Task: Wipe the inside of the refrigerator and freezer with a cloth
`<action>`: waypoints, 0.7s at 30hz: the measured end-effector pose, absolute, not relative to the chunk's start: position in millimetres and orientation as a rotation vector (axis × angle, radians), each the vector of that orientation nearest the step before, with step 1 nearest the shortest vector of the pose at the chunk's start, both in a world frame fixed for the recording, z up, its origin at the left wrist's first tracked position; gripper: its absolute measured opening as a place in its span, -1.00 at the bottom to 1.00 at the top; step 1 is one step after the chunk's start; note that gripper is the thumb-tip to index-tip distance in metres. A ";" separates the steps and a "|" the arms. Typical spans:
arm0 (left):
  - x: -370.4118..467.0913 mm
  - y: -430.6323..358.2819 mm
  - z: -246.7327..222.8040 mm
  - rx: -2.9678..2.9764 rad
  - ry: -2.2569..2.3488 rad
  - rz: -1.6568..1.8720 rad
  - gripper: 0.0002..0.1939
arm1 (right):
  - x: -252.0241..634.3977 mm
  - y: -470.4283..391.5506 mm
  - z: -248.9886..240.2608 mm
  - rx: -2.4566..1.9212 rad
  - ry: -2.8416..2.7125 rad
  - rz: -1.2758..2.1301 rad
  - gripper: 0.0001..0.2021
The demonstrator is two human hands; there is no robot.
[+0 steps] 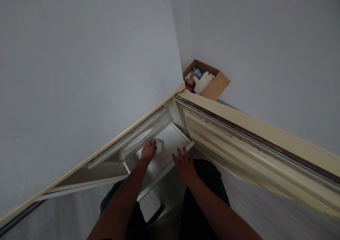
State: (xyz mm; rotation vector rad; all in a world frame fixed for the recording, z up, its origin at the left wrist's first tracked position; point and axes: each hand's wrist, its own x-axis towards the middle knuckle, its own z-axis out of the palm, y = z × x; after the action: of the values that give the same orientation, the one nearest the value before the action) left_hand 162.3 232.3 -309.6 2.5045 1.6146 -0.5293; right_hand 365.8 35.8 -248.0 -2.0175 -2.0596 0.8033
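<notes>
A pale drawer (154,186) is pulled out from the low compartment of a white, fridge-like cabinet (111,56). Inside it, my left hand (148,150) is closed on a crumpled whitish cloth (159,147), pressed against the drawer's inner surface. The cloth is dim and partly covered by my fingers. My right hand (185,167) lies at the drawer's near right edge with its fingers spread and nothing in them. Just above the drawer, a second drawer front with a long curved handle (139,140) sits in the cabinet.
The cabinet's cream door (228,141) stands open on the right, with dark marks along its seal. Behind the hinge corner is a cardboard box (221,86) holding a white glove (204,82) and a blue can (198,72). My knees flank the drawer above a grey floor (255,204).
</notes>
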 end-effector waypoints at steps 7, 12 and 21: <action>122.3 231.7 -300.3 2.360 1.847 -0.687 -0.47 | 363.4 37.6 -245.9 -2.033 -2.041 0.809 -0.17; 147.2 225.0 -318.0 2.441 1.840 -0.550 -0.27 | 361.9 38.0 -248.1 -2.036 -2.044 0.796 -0.17; 247.1 242.4 -344.1 2.660 1.496 -0.326 -0.13 | 359.4 39.1 -253.4 -2.058 -2.043 0.775 -0.15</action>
State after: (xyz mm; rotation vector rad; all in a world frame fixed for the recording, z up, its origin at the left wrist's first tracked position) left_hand 247.1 242.4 -344.1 2.6600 1.4963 -0.3262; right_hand 359.4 39.1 -253.4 -2.0577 -2.0427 0.7751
